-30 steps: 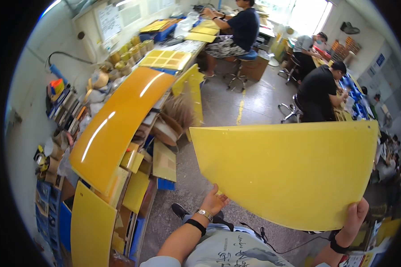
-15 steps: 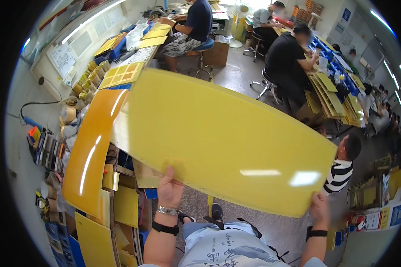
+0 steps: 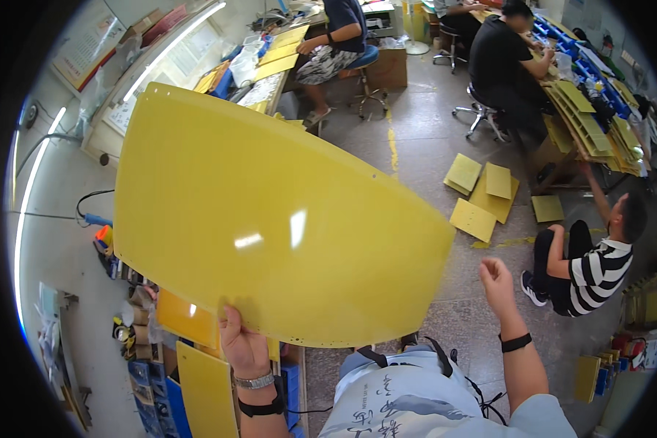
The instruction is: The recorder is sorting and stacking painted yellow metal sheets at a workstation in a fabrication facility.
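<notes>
A large, glossy yellow curved panel point(image 3: 285, 197) spans the middle of the view, broad at the left and rounded toward the right. Small dark holes run along its near edge. My left hand point(image 3: 244, 347) grips that near edge from below, its thumb against the panel and its other fingers partly hidden. Off the panel's right end, my right hand point(image 3: 498, 285) is raised with curled fingers, apart from the panel and holding nothing visible. Under the panel's near-left side, an orange-yellow panel point(image 3: 190, 317) is partly covered.
A yellow sheet point(image 3: 206, 387) and blue bins point(image 3: 153, 387) lie at lower left. Yellow boards point(image 3: 493, 193) are on the floor. A person in stripes point(image 3: 598, 263) crouches at right. Others sit at benches on stools point(image 3: 482, 113). Another workbench point(image 3: 270, 84) stands far left.
My right hand has let go of the panel's right end and is now apart from it. The panel has swung left in my left hand. The boards on the floor have come into view.
</notes>
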`<state>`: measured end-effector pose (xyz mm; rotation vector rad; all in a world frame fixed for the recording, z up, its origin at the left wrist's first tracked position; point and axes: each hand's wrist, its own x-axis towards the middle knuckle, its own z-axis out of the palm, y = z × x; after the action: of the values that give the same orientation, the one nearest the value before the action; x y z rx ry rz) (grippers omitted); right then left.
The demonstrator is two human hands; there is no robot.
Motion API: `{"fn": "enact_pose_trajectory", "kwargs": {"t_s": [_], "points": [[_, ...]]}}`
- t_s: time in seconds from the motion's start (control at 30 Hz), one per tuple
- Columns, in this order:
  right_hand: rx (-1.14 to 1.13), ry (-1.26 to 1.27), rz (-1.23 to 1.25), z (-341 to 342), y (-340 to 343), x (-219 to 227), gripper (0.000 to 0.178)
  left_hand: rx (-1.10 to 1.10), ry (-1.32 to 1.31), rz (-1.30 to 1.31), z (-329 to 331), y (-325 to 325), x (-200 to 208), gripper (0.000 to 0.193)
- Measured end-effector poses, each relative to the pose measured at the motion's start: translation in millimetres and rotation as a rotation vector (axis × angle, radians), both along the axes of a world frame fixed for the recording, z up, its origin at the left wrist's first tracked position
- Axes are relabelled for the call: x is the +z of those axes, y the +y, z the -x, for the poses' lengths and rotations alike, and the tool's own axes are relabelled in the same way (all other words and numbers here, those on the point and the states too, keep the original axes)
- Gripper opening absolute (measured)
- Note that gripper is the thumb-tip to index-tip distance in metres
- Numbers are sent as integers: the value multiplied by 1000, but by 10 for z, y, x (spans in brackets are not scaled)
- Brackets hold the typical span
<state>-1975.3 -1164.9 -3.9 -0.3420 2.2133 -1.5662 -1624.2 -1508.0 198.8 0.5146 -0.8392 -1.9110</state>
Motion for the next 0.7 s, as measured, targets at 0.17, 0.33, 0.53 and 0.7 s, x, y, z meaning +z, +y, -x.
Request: {"fn": "enact_pose_trajectory", "kwargs": {"t_s": [0.17, 0.33, 0.53, 0.7], "points": [[255, 395, 161, 1, -1016, 984, 40, -3, -44, 137, -253, 12, 55, 30], [479, 624, 276, -116, -1777, 1231, 57, 118, -123, 190, -470, -4, -20, 27], [788, 329, 299, -187, -2099, 1365, 58, 190, -136, 154, -725, -39, -42, 26], [936, 54, 207, -58, -2044, 1449, 45, 182, -136, 114, -695, -100, 22, 26]]}}
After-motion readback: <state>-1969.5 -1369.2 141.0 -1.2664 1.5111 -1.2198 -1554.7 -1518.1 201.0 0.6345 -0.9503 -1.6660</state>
